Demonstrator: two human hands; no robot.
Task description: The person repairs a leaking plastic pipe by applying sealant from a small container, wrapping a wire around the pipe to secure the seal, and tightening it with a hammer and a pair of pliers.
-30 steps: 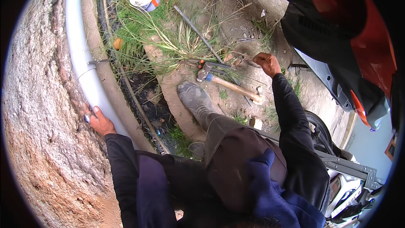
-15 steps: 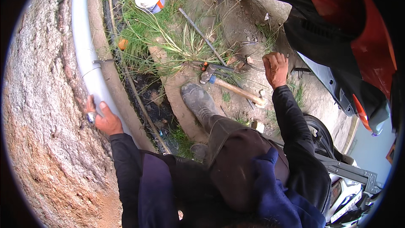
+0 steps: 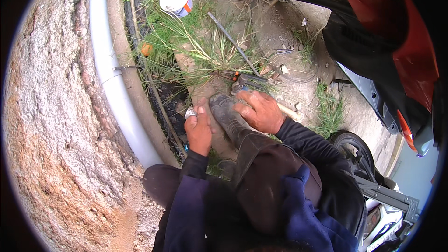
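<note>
The ground point(image 3: 282, 22), with tufts of grass point(image 3: 330, 115), supports a white tub point(image 3: 173, 1), a thin rod point(image 3: 233, 43) and a wooden-handled hammer point(image 3: 290, 111). An orange-and-black tool point(image 3: 227, 74), apparently hand-sized, lies near the hammer head.

The person wears long black sleeves. The left sleeve point(image 3: 194, 162) ends at the wrist of the left hand point(image 3: 198, 133), and that hand has a shiny silver ring point(image 3: 190, 113). The right sleeve point(image 3: 308, 137) has lots of little wrinkles and stops at the wrist of the right hand point(image 3: 263, 112). The pants point(image 3: 273, 172) are dark brown. A soft, crumpled blue cloth point(image 3: 298, 205) is on top. The boot point(image 3: 226, 112) is grey and dusty, with bumpy lines and a round toe.
</note>
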